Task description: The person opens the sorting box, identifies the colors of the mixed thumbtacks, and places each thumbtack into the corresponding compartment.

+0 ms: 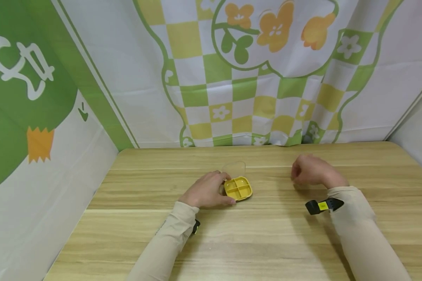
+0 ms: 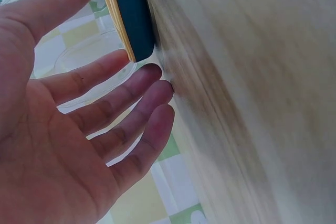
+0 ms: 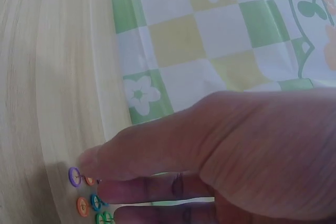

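In the head view, a small yellow four-compartment pill box (image 1: 238,187) lies on the table with its clear lid (image 1: 236,167) folded back. My left hand (image 1: 208,190) holds it at the left, thumb at the near edge and index finger at the far edge. The left wrist view shows the dark teal side of the box (image 2: 134,17) and the other fingers spread beneath it. Over on the right, my right hand (image 1: 310,171) reaches down to the table. Its thumb and fingertips are right at several small coloured rings with thin stems, including a purple one (image 3: 75,177) and an orange one (image 3: 82,206).
The wooden table (image 1: 253,242) runs back to a checked, flowered cloth (image 1: 219,93). A green and white cloth (image 1: 38,117) hangs along the left side. A black strap with a yellow label (image 1: 322,205) is on the right wrist.
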Motion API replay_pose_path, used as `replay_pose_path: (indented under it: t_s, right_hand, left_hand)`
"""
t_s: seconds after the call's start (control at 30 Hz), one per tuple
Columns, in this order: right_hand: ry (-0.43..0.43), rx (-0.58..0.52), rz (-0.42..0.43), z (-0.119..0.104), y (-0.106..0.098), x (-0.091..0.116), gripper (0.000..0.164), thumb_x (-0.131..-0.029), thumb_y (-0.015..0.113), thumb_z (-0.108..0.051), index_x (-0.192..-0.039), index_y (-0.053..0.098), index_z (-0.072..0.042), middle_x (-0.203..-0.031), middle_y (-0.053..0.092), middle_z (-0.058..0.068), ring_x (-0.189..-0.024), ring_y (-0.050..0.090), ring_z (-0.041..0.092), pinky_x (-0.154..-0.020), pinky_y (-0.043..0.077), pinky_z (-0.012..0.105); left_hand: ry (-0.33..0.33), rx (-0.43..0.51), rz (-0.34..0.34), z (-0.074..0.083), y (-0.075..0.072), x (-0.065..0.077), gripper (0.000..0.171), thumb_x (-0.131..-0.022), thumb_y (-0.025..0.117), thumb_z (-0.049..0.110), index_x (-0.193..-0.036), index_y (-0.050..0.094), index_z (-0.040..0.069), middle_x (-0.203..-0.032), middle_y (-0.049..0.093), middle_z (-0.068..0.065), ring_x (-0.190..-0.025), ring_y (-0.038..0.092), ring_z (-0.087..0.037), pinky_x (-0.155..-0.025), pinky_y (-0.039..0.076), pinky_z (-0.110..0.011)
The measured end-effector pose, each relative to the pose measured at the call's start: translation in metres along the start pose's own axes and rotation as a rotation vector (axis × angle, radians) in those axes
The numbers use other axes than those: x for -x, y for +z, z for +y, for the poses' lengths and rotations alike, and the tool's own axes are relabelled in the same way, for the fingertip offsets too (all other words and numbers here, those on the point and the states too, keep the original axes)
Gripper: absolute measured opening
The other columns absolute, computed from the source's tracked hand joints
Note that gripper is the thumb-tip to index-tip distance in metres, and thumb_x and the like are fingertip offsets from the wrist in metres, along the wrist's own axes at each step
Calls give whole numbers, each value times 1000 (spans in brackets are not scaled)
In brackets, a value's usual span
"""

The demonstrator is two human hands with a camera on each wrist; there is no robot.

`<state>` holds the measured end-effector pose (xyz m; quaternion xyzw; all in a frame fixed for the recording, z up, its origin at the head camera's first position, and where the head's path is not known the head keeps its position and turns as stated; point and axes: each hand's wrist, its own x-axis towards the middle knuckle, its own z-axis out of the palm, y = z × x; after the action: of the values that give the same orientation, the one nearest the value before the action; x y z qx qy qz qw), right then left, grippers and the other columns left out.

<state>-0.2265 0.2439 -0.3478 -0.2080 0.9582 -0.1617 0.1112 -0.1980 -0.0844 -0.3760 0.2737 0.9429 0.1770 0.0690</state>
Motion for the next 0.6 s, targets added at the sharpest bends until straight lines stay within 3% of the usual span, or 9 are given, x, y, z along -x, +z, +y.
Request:
replay_pose_path:
  t_s: [0.6]
  right_hand:
    - [69, 36, -27, 6, 4, 0, 11, -70, 66, -14, -62, 58, -16, -59, 48, -5, -57, 43, 15, -51, 33, 29]
  left_hand:
    - [-13, 21, -25, 1, -1, 1, 70, -73, 72, 49, -127, 50, 10, -119, 55, -5, -109, 50, -18, -93, 39, -33]
